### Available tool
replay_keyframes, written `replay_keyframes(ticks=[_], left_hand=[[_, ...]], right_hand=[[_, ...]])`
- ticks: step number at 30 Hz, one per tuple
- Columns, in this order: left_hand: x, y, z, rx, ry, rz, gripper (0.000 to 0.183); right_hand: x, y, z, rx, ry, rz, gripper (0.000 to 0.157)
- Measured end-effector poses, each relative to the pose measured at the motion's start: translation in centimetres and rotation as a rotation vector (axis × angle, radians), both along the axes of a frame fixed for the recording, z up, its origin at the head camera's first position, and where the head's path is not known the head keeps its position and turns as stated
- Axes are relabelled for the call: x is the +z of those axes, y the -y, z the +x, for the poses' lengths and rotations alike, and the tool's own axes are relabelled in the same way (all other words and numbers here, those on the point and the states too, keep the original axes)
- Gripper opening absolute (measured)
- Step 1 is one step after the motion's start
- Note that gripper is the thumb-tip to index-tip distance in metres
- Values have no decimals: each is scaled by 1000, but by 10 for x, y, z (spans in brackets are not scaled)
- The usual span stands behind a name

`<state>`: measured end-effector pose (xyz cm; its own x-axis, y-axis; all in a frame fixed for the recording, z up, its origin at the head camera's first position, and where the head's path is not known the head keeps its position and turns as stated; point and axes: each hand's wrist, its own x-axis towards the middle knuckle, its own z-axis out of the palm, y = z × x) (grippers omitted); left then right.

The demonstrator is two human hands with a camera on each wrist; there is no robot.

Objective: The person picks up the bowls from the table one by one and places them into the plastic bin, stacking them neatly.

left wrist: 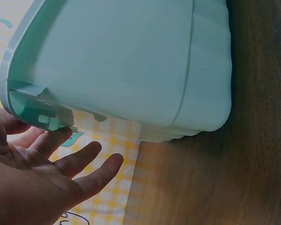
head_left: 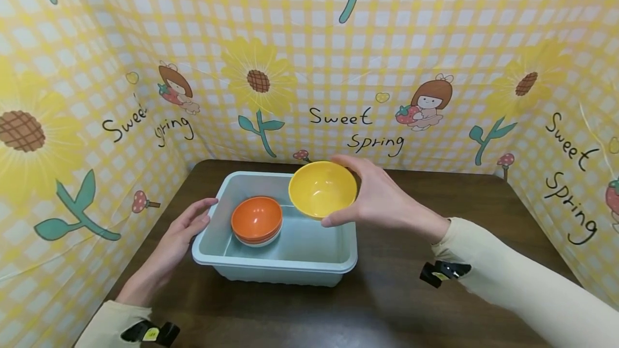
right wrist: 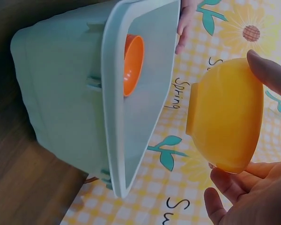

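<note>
My right hand (head_left: 379, 195) holds a yellow bowl (head_left: 323, 189) by its side, thumb on one edge and fingers on the other. The bowl is above the right part of a pale blue-green plastic basin (head_left: 285, 266), its opening towards the head camera. Inside the basin at the left sits a stack of bowls, an orange bowl (head_left: 257, 219) on top and a whitish one (head_left: 261, 243) at the bottom. At the basin's left rim, my left hand (head_left: 179, 235) pinches the edge between thumb and index finger; its other fingers (left wrist: 91, 185) stretch out loosely below.
The basin stands on a dark wooden table (head_left: 416, 294). A yellow checked cloth (head_left: 309, 58) with sunflowers and lettering forms walls at the back and both sides. Dark wrist cameras (head_left: 442, 273) are strapped over both cream sleeves.
</note>
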<state>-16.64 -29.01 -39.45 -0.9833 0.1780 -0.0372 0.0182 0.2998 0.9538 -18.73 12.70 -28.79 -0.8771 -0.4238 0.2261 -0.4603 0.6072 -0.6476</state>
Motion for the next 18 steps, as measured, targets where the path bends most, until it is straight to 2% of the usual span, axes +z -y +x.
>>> replay_keyframes(ticks=[13,18], left_hand=[[-1,-1,-1,5,2,-7,55],[-1,0,-1,11,4,-11,56]], right_hand=[[0,36,-23,111,-21,18,109],[1,48,-28,117,-8,51,107]])
